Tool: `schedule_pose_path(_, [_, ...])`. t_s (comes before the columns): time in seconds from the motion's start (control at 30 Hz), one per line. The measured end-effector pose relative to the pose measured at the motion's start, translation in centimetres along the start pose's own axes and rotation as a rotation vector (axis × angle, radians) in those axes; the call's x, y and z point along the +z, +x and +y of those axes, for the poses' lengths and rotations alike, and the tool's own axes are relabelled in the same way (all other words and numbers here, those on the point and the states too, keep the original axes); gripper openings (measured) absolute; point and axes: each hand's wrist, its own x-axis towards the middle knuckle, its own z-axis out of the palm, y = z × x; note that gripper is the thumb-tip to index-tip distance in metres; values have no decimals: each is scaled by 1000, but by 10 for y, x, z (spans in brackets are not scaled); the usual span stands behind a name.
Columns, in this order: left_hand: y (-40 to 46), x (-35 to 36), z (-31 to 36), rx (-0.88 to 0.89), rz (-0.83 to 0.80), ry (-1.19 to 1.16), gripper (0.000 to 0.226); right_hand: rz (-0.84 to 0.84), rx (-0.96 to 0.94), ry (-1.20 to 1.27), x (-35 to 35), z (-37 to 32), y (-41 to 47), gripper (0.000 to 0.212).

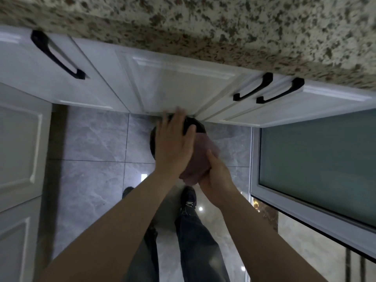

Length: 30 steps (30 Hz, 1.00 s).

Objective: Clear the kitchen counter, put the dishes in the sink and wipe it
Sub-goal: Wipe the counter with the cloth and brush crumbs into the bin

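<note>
Below granite counter [223,27], right hand [215,176] grips pinkish (blurred) cloth [200,157].

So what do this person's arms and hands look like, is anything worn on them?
Both forearms are bare as far as the picture shows: no sleeves, gloves, watch or rings can be made out on the left hand or the right hand, though the image is somewhat blurred. Lower down, dark trousers and dark shoes are visible.
</note>
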Motion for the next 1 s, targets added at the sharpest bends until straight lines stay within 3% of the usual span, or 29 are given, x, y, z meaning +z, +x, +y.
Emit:
schedule_pose_path(0.03, [-6, -3, 11, 216, -62, -14, 51, 12, -3, -112, 3, 1, 1, 43])
schedule_pose_path(0.07, [-12, -1, 14, 295, -147, -35, 51, 24, -21, -252, 6, 2, 1, 41])
schedule_pose_path(0.1, [-11, 0, 12, 143, -217, -102, 54, 1, -46, -349, 9, 3, 1, 39])
schedule_pose_path(0.17, [-1, -10, -2, -565, -180, -412, 63, -12, -87, -429, 13, 4, -9, 35])
schedule_pose_path(0.2, [5, -15, -12, -831, -152, -653, 66, 4, -95, -410, 11, 1, -12, 32])
schedule_pose_path(0.23, [7, -19, -22, -992, -127, -920, 66, 21, -85, -321, 7, -5, -13, 29])
schedule_pose_path(0.27, [3, -22, -27, -1013, -149, -1125, 65, 13, -61, -205, 5, -13, -14, 27])
schedule_pose_path(0.37, [-17, -23, -27, -982, -321, -1364, 78, -31, 6, -2, 5, -31, -14, 30])
schedule_pose_path(0.47, [-29, -31, -19, -856, -484, -1550, 86, -40, 21, -8, 15, -41, -18, 39])
schedule_pose_path(0.57, [-25, -48, -7, -688, -432, -1447, 71, -82, -6, -114, 26, -51, -28, 40])
schedule_pose_path(0.8, [-31, -131, 25, -504, -212, -1097, 43, -84, -114, -283, 51, -55, -67, 36])
schedule_pose_path(0.9, [-46, -168, 47, -452, -205, -1000, 41, -138, -102, -204, 63, -65, -97, 42])
schedule_pose_path(1.0, [-67, -204, 76, -418, -226, -1076, 28, -176, -50, 99, 69, -62, -118, 52])
